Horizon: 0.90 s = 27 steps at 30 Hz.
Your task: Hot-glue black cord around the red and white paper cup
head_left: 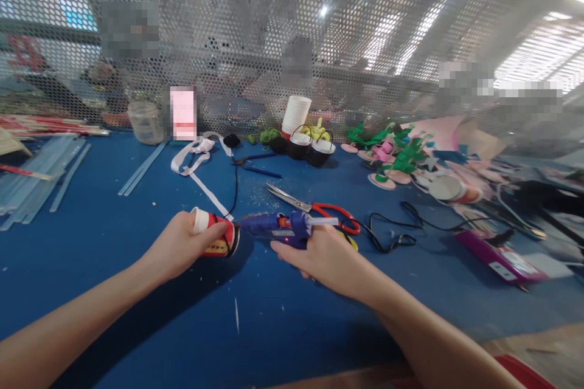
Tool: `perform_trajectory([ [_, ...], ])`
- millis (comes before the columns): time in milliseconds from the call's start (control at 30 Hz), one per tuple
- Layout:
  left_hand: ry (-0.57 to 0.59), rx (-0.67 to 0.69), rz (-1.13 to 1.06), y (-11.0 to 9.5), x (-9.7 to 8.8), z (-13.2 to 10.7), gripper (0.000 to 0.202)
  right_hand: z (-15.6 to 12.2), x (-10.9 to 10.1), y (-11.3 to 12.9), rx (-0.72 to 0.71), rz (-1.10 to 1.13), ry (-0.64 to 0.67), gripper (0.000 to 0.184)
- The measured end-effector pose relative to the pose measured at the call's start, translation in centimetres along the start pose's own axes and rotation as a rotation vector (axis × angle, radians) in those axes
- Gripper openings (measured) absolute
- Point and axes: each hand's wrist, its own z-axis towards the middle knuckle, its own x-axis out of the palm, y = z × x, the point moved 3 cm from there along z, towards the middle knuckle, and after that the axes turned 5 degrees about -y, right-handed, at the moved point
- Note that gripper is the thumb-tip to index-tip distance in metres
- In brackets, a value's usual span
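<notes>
My left hand point(182, 243) is wrapped round a red paper cup point(218, 247) lying on its side, its white end toward the left. Black yarn point(236, 194) runs from the table's back down to the cup and goes round its right end. In my right hand point(322, 255) is a blue hot glue gun point(278, 228), a pale glue stick poking out of its back. Its nozzle points left and meets or nearly meets the cup; I cannot tell which. Scissors point(319, 209) with red handles lie just behind the glue gun, partly hidden by it.
Glue sticks point(41, 176) and a clear jar point(146, 121) are at left. White ribbon point(191, 161), pliers point(258, 164), black-wrapped cups point(300, 144) and stacked white cups point(296, 115) stand farther back. Green paper plants point(404, 158), a black cord point(387, 234) and a purple power strip point(502, 255) lie right.
</notes>
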Motion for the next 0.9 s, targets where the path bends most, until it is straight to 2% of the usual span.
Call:
perform_trajectory([
  [367, 0.005, 0.007, 0.032, -0.19, -0.01, -0.18, 0.038, 0.36, 0.2, -0.15, -0.087, -0.028, -0.021, 0.021],
  [533, 0.01, 0.016, 0.004, -0.27, 0.14, -0.12, 0.038, 0.34, 0.16, -0.02, -0.057, -0.055, -0.019, 0.026],
  [900, 0.006, 0.023, -0.014, -0.2, 0.15, -0.31, 0.037, -0.17, 0.18, -0.04, -0.023, -0.037, -0.031, 0.02],
])
